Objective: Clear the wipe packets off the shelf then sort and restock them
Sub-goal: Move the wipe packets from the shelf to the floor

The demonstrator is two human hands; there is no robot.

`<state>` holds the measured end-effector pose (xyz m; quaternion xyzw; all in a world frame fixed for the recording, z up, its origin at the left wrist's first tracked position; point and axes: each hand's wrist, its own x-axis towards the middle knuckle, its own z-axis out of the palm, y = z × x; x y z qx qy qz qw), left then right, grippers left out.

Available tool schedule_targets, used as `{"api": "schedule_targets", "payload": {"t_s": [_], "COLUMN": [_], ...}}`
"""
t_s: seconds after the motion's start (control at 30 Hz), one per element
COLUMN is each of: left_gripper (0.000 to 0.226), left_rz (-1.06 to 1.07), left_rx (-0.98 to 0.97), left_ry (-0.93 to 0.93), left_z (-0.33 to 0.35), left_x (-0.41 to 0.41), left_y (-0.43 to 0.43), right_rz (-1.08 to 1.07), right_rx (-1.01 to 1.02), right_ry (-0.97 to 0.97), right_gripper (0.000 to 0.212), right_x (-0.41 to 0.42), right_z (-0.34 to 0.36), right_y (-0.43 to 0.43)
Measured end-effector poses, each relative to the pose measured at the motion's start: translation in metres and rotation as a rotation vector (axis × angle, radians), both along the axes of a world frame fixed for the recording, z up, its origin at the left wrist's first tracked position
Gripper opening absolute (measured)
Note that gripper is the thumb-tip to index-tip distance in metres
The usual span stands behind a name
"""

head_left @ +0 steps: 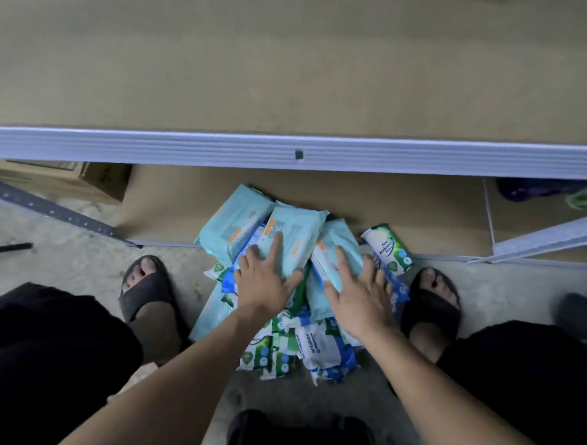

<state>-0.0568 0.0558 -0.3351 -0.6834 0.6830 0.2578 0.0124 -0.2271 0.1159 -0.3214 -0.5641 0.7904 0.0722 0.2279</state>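
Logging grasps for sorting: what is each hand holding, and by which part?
Nothing is gripped. The left hand lies flat on the top face of one pale-blue plastic wipe packet, the right hand on the neighbouring pale-blue packet.

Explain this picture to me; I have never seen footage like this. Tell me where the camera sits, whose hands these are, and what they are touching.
There is no machine here. A person wears one wide-angle camera on the head, so you look down along their own bare arms. The left hand lies with fingers spread on a light blue wipe packet. The right hand lies the same way on a neighbouring light blue packet. Neither hand grips anything. Under them is a pile of wipe packets, some green-and-white and some blue-and-white. It lies on the floor between the person's sandals and reaches onto the bottom shelf board. The wide tan surface above is the upper shelf.
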Motion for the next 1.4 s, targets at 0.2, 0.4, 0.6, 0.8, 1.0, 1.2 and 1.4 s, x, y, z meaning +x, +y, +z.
{"api": "schedule_targets", "payload": {"t_s": [0.2,0.4,0.6,0.8,1.0,1.2,1.4], "left_gripper": [0.084,0.085,0.09,0.093,0.076,0.058,0.047], "left_rz": [-0.003,0.001,-0.099,-0.276,-0.462,-0.653,-0.787], "left_rx": [0.021,0.054,0.141,0.204,0.1,-0.098,-0.432], "left_ry": [0.01,0.006,-0.057,-0.144,-0.088,-0.126,-0.197], "left_z": [0.003,0.006,0.014,0.034,0.089,0.181,0.277], "left_x": [0.002,0.007,0.012,0.022,0.023,0.005,-0.01], "left_y": [0.006,0.023,0.018,0.016,0.017,0.017,0.013], "right_rz": [-0.015,-0.007,-0.008,0.054,0.093,0.22,0.307], "right_rx": [0.0,-0.004,0.061,0.169,0.055,-0.114,-0.304], "right_ry": [-0.022,0.002,-0.014,-0.118,-0.139,0.0,0.018], "right_gripper": [0.074,0.075,0.078,0.078,0.069,0.063,0.062], "right_x": [0.004,0.012,0.014,-0.004,-0.008,-0.014,-0.023], "right_z": [-0.001,0.0,0.003,0.034,0.095,0.187,0.278], "right_y": [0.007,0.026,0.029,0.023,0.029,0.032,0.021]}}
